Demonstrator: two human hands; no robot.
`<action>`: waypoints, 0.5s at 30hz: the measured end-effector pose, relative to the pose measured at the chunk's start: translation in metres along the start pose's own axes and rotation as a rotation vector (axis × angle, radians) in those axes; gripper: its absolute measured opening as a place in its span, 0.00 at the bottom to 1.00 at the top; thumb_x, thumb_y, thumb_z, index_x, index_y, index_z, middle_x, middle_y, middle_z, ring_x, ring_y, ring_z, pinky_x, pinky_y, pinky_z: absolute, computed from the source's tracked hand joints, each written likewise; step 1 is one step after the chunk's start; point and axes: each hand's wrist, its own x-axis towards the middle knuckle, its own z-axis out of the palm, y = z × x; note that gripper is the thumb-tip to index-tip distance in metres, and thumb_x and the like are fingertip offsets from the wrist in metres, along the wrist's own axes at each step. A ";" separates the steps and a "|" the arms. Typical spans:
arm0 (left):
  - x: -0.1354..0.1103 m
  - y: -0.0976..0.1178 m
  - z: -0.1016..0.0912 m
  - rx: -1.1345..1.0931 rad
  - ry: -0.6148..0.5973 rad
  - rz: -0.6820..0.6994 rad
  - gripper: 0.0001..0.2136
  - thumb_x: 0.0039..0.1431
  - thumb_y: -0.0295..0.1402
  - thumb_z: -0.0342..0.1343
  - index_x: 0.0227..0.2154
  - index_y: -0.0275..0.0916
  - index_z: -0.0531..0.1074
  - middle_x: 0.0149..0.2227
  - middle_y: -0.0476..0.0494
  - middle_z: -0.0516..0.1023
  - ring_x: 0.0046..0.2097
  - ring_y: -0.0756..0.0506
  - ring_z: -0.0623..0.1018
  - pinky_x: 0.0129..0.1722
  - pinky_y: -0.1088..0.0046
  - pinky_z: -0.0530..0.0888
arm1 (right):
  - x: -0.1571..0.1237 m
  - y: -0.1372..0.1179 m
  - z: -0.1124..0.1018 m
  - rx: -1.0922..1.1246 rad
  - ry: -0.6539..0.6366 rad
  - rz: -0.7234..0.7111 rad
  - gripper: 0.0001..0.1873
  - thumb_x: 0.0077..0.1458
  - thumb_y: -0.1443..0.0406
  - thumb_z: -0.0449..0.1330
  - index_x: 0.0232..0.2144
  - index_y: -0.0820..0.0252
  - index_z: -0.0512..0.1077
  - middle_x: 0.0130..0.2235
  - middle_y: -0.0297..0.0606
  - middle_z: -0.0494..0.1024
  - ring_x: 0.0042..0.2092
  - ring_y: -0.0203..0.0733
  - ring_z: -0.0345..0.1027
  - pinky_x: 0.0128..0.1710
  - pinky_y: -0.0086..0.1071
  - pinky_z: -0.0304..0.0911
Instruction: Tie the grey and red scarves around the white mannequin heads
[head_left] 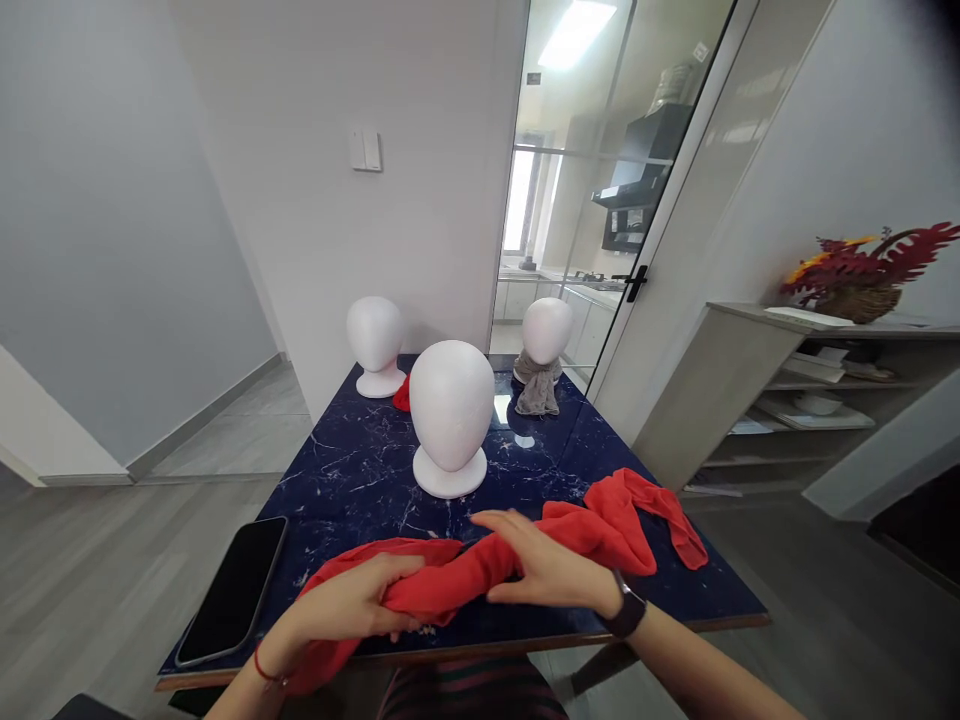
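A long red scarf (450, 588) lies bunched across the front of the table, its left part hanging over the front edge. My left hand (360, 600) is closed around the rolled middle of the scarf. Resting on the cloth farther right, my right hand (544, 565) has its fingers stretched out and the thumb apart; its palm side is hidden. The scarf's right end spreads loosely over the tabletop. Just beyond the cloth, a white foam mannequin head (451, 410) stands upright and bare, apart from both hands.
On the dark blue marbled table (360, 480), a phone (234, 590) lies at front left. Another foam head (375, 345) stands at back left, with red cloth (403, 393) beside it. At back right, a third head (547, 330) wears a grey scarf (538, 392).
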 end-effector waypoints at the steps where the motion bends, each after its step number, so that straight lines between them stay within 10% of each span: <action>1: 0.002 0.006 0.004 0.025 0.008 0.033 0.15 0.51 0.40 0.56 0.40 0.39 0.72 0.39 0.45 0.74 0.33 0.47 0.71 0.32 0.74 0.66 | 0.008 -0.011 0.001 0.123 -0.067 -0.029 0.43 0.47 0.54 0.64 0.61 0.55 0.51 0.60 0.43 0.60 0.59 0.47 0.55 0.58 0.40 0.51; 7: 0.000 0.003 0.011 -0.094 0.011 0.077 0.21 0.40 0.41 0.66 0.39 0.39 0.72 0.35 0.48 0.74 0.32 0.49 0.70 0.31 0.76 0.67 | 0.041 -0.021 0.003 0.692 -0.439 -0.008 0.29 0.43 0.46 0.63 0.35 0.69 0.75 0.32 0.38 0.75 0.32 0.36 0.66 0.34 0.27 0.61; 11: 0.001 -0.021 0.017 -0.541 -0.356 0.056 0.30 0.40 0.45 0.65 0.46 0.34 0.70 0.27 0.45 0.76 0.20 0.51 0.69 0.18 0.78 0.65 | 0.037 -0.020 -0.024 1.163 -0.225 0.038 0.28 0.37 0.47 0.67 0.31 0.68 0.74 0.27 0.35 0.74 0.27 0.31 0.65 0.28 0.24 0.58; 15: 0.001 -0.031 0.023 -0.776 -0.351 0.136 0.24 0.47 0.44 0.62 0.44 0.32 0.72 0.25 0.41 0.78 0.17 0.52 0.70 0.15 0.80 0.64 | 0.032 -0.020 -0.061 1.354 -0.029 -0.052 0.23 0.45 0.47 0.62 0.28 0.62 0.70 0.19 0.31 0.71 0.20 0.31 0.62 0.25 0.27 0.61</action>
